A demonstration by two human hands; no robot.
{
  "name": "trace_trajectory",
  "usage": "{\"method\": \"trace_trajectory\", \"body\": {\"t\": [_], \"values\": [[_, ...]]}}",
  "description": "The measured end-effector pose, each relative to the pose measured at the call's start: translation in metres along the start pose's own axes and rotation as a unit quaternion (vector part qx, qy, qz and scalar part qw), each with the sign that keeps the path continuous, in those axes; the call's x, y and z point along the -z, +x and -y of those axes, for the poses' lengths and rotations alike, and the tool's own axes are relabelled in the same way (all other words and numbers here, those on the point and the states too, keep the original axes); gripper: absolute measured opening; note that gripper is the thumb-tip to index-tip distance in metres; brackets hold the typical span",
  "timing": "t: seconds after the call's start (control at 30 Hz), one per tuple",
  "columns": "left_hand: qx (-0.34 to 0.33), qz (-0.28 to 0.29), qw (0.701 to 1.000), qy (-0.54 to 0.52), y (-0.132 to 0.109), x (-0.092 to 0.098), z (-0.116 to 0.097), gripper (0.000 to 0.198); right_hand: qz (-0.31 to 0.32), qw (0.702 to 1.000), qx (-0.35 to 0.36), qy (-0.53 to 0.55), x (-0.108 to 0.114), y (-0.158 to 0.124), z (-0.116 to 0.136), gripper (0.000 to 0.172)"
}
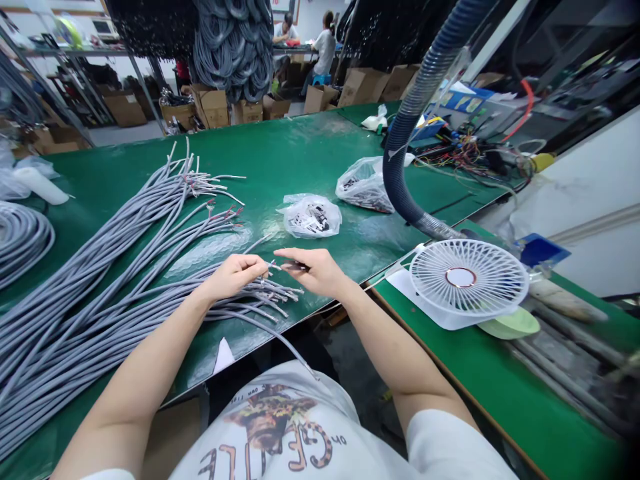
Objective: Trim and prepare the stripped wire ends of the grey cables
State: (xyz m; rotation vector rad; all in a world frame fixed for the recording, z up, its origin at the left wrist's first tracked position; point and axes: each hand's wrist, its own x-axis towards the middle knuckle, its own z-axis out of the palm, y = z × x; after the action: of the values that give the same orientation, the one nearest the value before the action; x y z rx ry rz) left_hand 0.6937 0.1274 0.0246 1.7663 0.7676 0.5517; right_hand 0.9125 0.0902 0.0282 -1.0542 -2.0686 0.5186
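My left hand is closed in a pinch on a grey cable, whose thin stripped wires poke out towards my right hand. My right hand faces it across a narrow gap, fingers bent around a small dark thing that I cannot make out. Beneath both hands lies a bundle of grey cables, its stripped ends fanned out near the table edge. Another cable bundle rests farther back, with reddish and white wires showing at its ends.
Beyond my hands are two clear plastic bags of small parts, one nearer and one farther. A white fan and a ribbed hose stand at the right. Coiled cable lies at the far left. Two people sit in the background.
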Motion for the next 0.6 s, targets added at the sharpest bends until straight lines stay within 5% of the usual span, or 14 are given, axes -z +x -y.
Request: {"method": "trace_trajectory", "body": {"t": [0.1,0.27,0.43,0.6], "values": [[-0.002,0.023,0.999,0.024,0.000,0.001,-0.003,0.039,0.049,0.994,0.048,-0.081,0.000,0.004,0.001,0.036],[-0.005,0.061,0.996,0.070,0.000,-0.001,-0.004,0.036,0.131,0.987,0.033,-0.092,0.004,0.013,0.009,0.019],[0.000,0.095,0.994,0.050,-0.002,0.002,-0.005,0.032,0.133,0.978,-0.060,0.152,-0.008,0.018,-0.001,0.021],[0.008,0.002,1.000,-0.005,0.002,0.003,0.006,0.031,0.009,0.874,-0.235,0.426,-0.045,0.010,-0.012,0.025]]}}
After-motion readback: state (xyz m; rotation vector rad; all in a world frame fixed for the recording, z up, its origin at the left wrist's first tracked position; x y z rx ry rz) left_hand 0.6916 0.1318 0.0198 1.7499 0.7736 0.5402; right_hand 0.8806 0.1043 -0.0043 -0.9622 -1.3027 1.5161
